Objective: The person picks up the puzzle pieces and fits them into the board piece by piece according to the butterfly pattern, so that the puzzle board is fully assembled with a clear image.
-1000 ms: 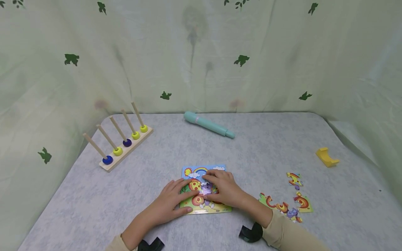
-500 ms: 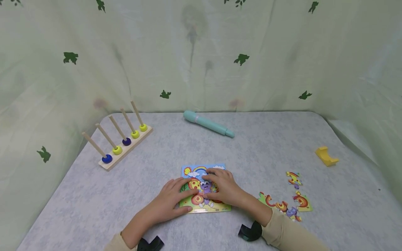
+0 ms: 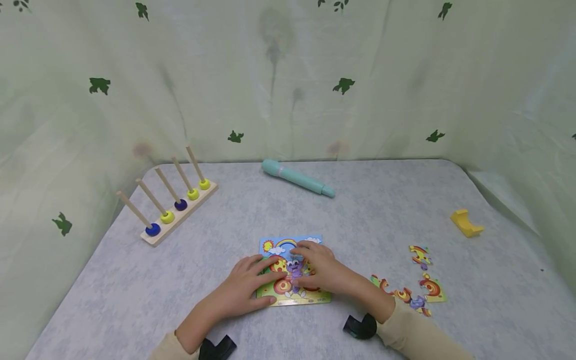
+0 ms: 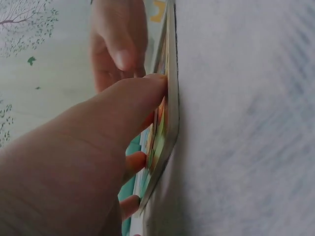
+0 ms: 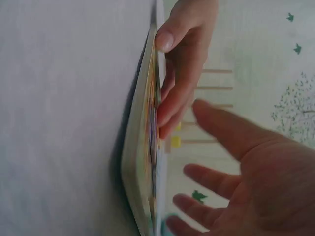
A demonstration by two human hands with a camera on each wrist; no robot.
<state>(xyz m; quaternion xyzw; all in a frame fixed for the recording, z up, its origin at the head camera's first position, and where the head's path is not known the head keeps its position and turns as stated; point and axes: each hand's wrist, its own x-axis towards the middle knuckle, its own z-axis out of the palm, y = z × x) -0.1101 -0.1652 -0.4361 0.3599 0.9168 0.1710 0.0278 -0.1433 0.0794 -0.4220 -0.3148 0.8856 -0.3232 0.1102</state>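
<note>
Left hand (image 3: 245, 286), fingers extended, rests on the puzzle (image 3: 294, 267) at nine o'clock. Right hand (image 3: 323, 267) hovers at three, grasping nothing; pieces (image 3: 434, 288) beyond.

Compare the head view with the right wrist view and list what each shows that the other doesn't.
Only the head view shows the loose puzzle pieces and the yellow block to the right.

Only the right wrist view shows the gap between the thumb of the right hand and the puzzle board, plus a tree print.

Both show the two hands, the left hand touching the board, and the peg stand.
</note>
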